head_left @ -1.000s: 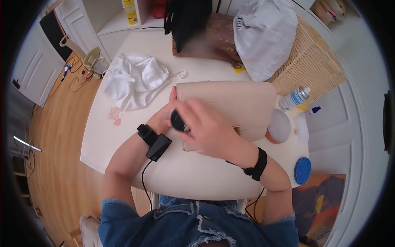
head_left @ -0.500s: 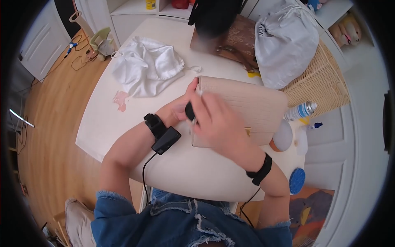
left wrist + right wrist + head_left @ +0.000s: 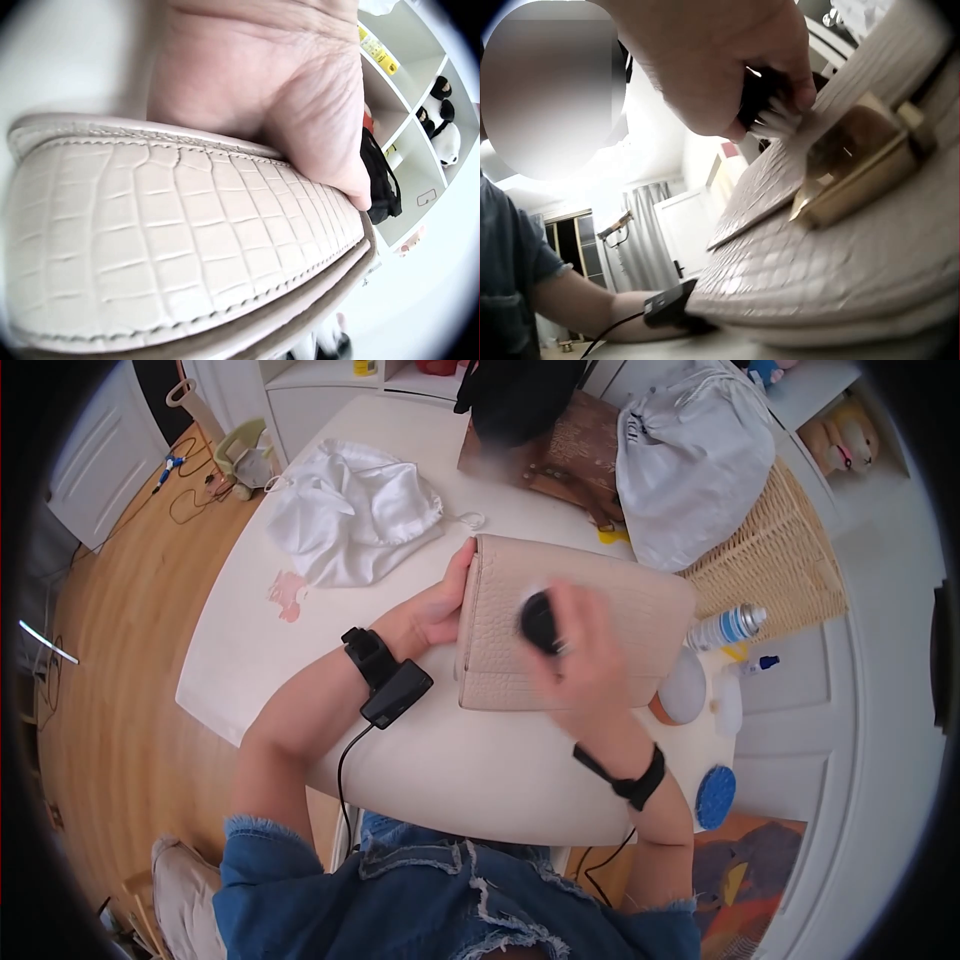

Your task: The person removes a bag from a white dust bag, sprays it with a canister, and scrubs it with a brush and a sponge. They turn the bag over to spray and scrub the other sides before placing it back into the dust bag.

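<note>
A beige crocodile-embossed handbag (image 3: 620,590) lies flap side up in the head view, with a gold clasp (image 3: 862,161) on its front in the right wrist view. My left hand (image 3: 440,610) grips the bag's left side, its thumb along the edge near the far corner; the other fingers are hidden behind the bag. In the left wrist view the palm (image 3: 247,82) sits against the stitched side panel (image 3: 187,225). My right hand (image 3: 590,660), blurred, holds a small black brush (image 3: 540,622) over the flap. The brush's white bristles (image 3: 776,120) point at the leather.
A white drawstring pouch (image 3: 350,515) lies at the table's far left. Behind the bag are a brown bag (image 3: 575,450), a white dust bag (image 3: 690,470) and a wicker basket (image 3: 785,550). Right of it stand a spray can (image 3: 730,627), a round sponge (image 3: 682,688) and a blue scrubber (image 3: 715,797).
My right hand has moved the brush from the bag's left edge rightward to the middle of the flap. The left hand keeps its place on the bag's side.
</note>
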`<state>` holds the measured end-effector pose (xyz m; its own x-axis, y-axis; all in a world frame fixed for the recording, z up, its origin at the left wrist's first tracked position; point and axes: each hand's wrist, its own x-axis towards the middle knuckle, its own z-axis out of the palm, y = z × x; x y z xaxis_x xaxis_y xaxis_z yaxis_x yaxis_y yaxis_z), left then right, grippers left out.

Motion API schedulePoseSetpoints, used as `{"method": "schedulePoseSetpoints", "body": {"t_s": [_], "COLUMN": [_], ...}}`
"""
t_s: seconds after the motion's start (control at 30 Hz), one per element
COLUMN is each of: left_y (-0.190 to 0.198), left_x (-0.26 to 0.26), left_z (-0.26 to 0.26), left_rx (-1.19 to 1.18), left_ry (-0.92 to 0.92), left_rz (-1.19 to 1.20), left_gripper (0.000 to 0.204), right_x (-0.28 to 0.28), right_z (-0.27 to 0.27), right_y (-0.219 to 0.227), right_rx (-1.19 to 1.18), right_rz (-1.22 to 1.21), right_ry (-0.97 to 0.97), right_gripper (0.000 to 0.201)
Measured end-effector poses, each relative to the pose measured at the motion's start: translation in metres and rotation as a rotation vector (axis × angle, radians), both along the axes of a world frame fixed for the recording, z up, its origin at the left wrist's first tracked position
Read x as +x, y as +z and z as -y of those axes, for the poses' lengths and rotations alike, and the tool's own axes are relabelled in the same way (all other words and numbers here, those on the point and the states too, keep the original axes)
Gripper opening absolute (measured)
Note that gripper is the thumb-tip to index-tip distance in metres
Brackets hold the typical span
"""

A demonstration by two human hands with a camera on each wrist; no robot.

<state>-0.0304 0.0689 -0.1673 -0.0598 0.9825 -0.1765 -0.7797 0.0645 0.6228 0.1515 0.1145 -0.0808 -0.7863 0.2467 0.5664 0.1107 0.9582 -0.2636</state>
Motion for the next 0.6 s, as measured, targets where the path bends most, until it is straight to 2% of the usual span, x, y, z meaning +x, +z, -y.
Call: {"method": "schedulePoseSetpoints", "body": {"t_s": [0.03,0.07,0.17,0.3,0.37,0.4,0.47,0.57,0.6], "left_y": [-0.001,-0.002,-0.002,-0.001,0.000,-0.002,-0.005,-0.003,-0.004], "left_x": [0.000,0.001,-0.001,0.001,0.000,-0.001,-0.002,-0.002,-0.002], "left_z": [0.000,0.001,0.002,0.002,0.000,-0.001,-0.002,-0.001,-0.001], "left_rx": [0.031,0.061,0.036,0.025,-0.006,-0.005,0.011,-0.032,-0.033], "left_ry": [0.004,0.008,-0.028,0.001,-0.005,-0.003,-0.008,0.017,0.004], "left_rz": [-0.015,-0.029,0.021,-0.010,-0.016,-0.012,0.006,-0.002,-0.010], "left_gripper": [0.083,0.084,0.084,0.084,0.083,0.083,0.082,0.082,0.082], "right_x": [-0.001,0.000,0.006,0.043,0.065,0.073,0.084,0.081,0.073], "right_z": [0.014,0.026,0.032,-0.006,-0.031,-0.038,-0.045,-0.038,-0.030], "right_y": [-0.009,-0.012,-0.018,-0.015,-0.010,-0.007,-0.003,-0.007,-0.007], "right_rx": [0.000,-0.054,0.002,-0.127,-0.072,-0.070,-0.355,-0.285,-0.084], "right_rz": [-0.024,0.066,0.147,0.046,-0.063,-0.059,-0.122,-0.095,-0.056], "right_ry": [0.090,0.205,0.292,-0.058,-0.206,-0.204,-0.426,-0.348,-0.308], "right_gripper": [0.064,0.064,0.063,0.056,0.054,0.054,0.056,0.059,0.061]}}
